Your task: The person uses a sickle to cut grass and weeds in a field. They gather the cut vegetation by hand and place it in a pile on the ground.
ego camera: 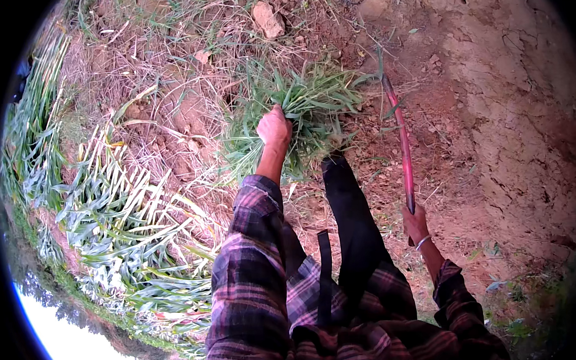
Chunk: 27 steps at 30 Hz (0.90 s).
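Near the middle of the head view, my left hand [274, 127] is closed around a bunch of green grass [308, 98], whose blades spread out past the fist to the upper right. My right hand [416, 224], with a light bangle at the wrist, grips the lower end of a long, slightly curved tool [403, 144], perhaps a sickle, reddish along its length and dark towards both ends. Its far end points up, away from me, right of the grass. A grass blade lies across that end, so its tip is hard to make out.
Cut leafy stalks [139, 227] lie in rows on the left. A stone [268, 19] sits beyond the grass among dry straw. Bare cracked earth [514, 119] rises on the right. My dark-clad leg [350, 201] stands between my arms.
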Available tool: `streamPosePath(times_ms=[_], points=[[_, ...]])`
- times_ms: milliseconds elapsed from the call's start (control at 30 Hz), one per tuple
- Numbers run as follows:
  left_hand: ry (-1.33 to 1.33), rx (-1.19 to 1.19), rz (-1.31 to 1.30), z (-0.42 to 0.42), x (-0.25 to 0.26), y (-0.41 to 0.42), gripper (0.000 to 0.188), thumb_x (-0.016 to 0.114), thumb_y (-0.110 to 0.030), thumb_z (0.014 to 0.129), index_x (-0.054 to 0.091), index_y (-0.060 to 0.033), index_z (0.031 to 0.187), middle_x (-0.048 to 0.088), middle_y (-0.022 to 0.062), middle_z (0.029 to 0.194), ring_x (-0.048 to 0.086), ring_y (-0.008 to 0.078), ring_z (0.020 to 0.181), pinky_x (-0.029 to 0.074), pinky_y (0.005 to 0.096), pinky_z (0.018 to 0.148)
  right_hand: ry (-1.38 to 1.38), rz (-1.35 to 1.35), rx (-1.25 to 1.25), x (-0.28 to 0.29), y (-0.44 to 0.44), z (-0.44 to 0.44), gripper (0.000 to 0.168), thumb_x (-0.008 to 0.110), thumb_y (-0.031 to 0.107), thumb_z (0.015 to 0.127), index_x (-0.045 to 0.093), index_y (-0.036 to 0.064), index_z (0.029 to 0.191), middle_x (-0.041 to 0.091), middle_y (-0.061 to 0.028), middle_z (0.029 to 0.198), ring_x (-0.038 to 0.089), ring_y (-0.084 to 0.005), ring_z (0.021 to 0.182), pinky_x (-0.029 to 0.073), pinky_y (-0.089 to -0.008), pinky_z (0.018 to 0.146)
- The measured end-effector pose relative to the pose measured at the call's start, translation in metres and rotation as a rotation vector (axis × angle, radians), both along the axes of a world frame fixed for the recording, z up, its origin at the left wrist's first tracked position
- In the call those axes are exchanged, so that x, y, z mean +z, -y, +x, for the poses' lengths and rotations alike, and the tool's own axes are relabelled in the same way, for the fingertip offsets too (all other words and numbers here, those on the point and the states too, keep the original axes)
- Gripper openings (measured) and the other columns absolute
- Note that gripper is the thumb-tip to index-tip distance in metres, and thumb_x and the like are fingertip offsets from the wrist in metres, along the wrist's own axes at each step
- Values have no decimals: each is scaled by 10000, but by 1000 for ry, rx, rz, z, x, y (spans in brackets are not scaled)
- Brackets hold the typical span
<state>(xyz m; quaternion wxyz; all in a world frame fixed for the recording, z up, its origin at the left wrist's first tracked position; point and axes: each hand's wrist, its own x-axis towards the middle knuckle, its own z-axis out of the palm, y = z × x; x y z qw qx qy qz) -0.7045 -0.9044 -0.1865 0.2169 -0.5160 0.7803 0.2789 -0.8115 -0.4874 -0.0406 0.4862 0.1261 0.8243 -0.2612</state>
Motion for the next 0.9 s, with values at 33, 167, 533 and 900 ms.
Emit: streamPosePath(times_ms=[33, 167, 533, 900], points=[[17, -27, 1, 25, 4, -3, 304, 578, -150, 706, 570, -97, 1006, 644, 201, 852, 629, 379, 817, 498, 478, 703, 93, 13, -52, 19, 1, 13, 209, 579, 208, 861, 427, 109, 757, 370, 38, 483, 369, -81, 327, 299, -265, 290], [72, 125, -85, 143, 25, -11, 227, 600, -170, 737, 569, -68, 937, 644, 187, 790, 638, 370, 747, 499, 482, 660, 246, 7, 113, 68, 25, 43, 204, 588, 211, 856, 451, 85, 771, 396, 29, 514, 401, -83, 368, 327, -256, 329], [163, 456, -538, 412, 167, 66, 408, 590, -273, 724, 589, -58, 1071, 648, 197, 885, 626, 378, 761, 482, 440, 696, 451, -375, 392, 57, 193, 49, 223, 609, 255, 861, 507, 59, 837, 369, 51, 532, 370, -56, 387, 298, -244, 341], [6, 760, -926, 449, 286, 20, 330, 587, -253, 772, 620, -20, 1005, 669, 146, 888, 612, 280, 736, 459, 370, 723, 399, -576, 357, 67, 295, -70, 264, 606, 261, 880, 443, 73, 792, 401, 41, 502, 380, -61, 349, 300, -240, 306]])
